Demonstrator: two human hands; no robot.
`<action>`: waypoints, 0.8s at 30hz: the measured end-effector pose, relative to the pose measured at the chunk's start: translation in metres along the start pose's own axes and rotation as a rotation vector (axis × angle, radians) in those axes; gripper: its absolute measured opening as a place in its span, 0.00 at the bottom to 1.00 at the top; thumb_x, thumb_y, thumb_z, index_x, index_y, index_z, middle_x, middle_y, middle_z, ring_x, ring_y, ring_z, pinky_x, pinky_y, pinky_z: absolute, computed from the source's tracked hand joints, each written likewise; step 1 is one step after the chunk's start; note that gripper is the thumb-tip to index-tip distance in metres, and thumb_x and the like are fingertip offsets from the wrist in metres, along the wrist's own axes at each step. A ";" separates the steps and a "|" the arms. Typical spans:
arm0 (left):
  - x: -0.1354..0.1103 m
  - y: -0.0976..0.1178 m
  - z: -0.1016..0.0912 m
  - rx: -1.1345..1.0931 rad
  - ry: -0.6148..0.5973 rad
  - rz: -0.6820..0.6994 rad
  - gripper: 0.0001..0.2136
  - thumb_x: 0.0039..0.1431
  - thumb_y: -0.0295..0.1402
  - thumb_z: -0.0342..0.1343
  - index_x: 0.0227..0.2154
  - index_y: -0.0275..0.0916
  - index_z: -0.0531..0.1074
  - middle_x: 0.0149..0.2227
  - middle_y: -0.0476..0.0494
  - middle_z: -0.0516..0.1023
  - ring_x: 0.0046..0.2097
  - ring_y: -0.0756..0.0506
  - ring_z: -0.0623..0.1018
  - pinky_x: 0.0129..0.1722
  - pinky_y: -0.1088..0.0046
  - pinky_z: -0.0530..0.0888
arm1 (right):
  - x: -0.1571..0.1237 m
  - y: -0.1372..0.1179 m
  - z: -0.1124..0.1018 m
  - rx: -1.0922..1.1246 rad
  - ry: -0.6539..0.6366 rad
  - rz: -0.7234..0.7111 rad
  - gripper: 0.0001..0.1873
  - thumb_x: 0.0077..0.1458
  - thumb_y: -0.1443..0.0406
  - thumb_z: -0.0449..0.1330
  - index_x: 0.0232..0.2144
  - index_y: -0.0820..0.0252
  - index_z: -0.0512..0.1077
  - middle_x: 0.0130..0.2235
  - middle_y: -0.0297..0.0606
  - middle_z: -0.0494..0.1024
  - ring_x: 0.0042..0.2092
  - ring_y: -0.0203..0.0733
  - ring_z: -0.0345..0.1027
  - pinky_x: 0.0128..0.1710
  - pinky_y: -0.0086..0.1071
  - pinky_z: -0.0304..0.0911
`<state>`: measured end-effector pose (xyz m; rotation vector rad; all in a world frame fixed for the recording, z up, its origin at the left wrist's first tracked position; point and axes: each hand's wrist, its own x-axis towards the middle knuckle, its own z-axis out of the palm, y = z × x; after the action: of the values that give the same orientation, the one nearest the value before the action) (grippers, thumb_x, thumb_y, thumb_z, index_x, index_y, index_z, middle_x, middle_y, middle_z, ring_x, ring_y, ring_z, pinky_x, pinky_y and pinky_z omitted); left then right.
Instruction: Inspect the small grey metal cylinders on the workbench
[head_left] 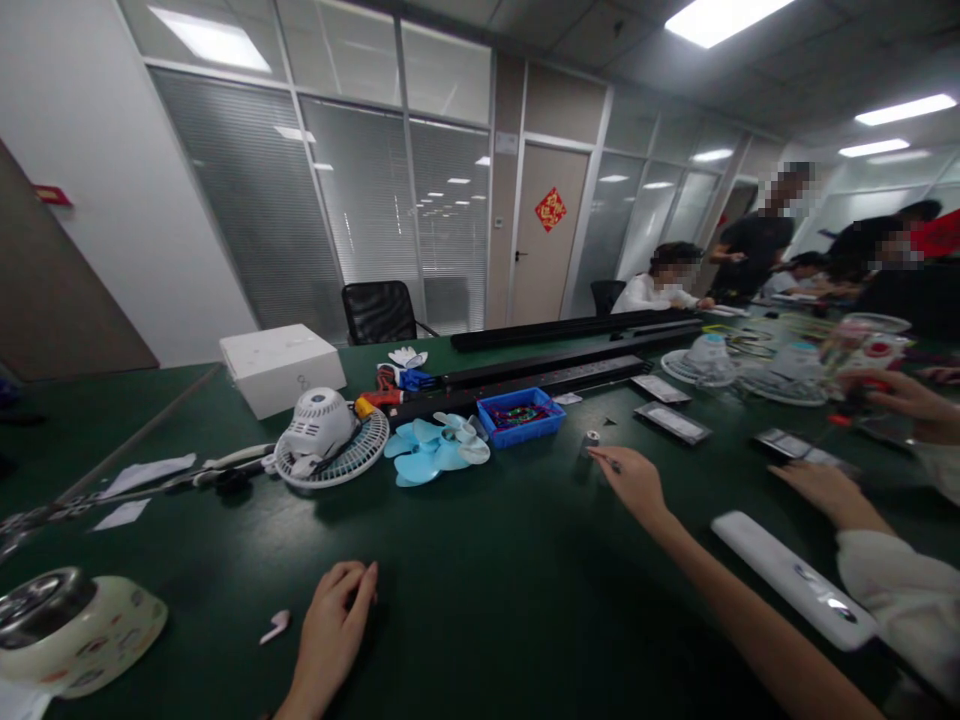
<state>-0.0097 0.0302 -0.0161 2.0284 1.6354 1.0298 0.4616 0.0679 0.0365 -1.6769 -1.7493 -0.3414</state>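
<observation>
My left hand (334, 625) rests on the green tabletop with its fingers loosely curled together, and nothing shows in them. A pale pink earbud (276, 625) lies just to its left. Further out, my right hand (630, 485) is closed in a pinch on a small dark piece (616, 465), too small to name. Right by those fingertips stands a small silver metal cylinder (591, 440); whether they touch it I cannot tell. Beyond are a blue tray (525, 437) of coloured wires and some light-blue fan blades (420, 455).
A white fan part with a grille (322, 440) and a white box (283, 368) stand at left. A patterned round appliance (120, 630) is near the front left corner. At right lies a long white case (791, 580), beside a co-worker's hands (832, 490) with a screwdriver.
</observation>
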 end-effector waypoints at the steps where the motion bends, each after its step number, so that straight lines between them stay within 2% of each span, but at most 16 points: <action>1: 0.000 0.000 0.000 0.003 0.004 -0.004 0.27 0.58 0.56 0.42 0.18 0.41 0.70 0.30 0.45 0.73 0.35 0.44 0.74 0.39 0.69 0.71 | -0.002 0.008 0.001 -0.026 -0.004 0.011 0.15 0.59 0.61 0.52 0.39 0.53 0.79 0.40 0.37 0.81 0.42 0.45 0.74 0.44 0.39 0.67; 6: 0.000 0.001 0.000 0.003 0.011 -0.006 0.27 0.59 0.56 0.42 0.18 0.41 0.70 0.29 0.46 0.73 0.34 0.45 0.74 0.36 0.70 0.71 | -0.012 0.023 0.013 -0.033 0.008 0.026 0.16 0.59 0.61 0.51 0.39 0.53 0.78 0.41 0.37 0.81 0.42 0.44 0.74 0.41 0.37 0.68; 11: 0.000 -0.001 0.000 -0.002 -0.011 -0.010 0.26 0.60 0.54 0.43 0.18 0.40 0.70 0.29 0.46 0.72 0.34 0.45 0.74 0.37 0.70 0.71 | -0.013 0.028 0.008 -0.029 0.095 0.110 0.16 0.58 0.61 0.51 0.39 0.54 0.78 0.40 0.36 0.81 0.42 0.44 0.74 0.43 0.36 0.67; 19: -0.001 -0.004 0.001 0.001 -0.044 -0.018 0.25 0.60 0.53 0.43 0.19 0.40 0.70 0.30 0.46 0.72 0.36 0.44 0.74 0.39 0.68 0.70 | -0.014 0.034 0.009 -0.020 0.081 0.206 0.17 0.58 0.58 0.51 0.38 0.54 0.79 0.40 0.36 0.81 0.41 0.45 0.75 0.40 0.35 0.67; 24: 0.000 -0.005 0.002 0.003 -0.053 -0.029 0.25 0.60 0.53 0.43 0.19 0.40 0.70 0.30 0.45 0.72 0.37 0.44 0.73 0.41 0.68 0.70 | -0.014 0.037 0.009 -0.114 0.049 0.260 0.17 0.58 0.56 0.52 0.39 0.52 0.79 0.40 0.36 0.81 0.40 0.45 0.75 0.37 0.35 0.66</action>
<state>-0.0121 0.0317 -0.0209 2.0106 1.6351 0.9567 0.4930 0.0680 0.0114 -1.9343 -1.4777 -0.3651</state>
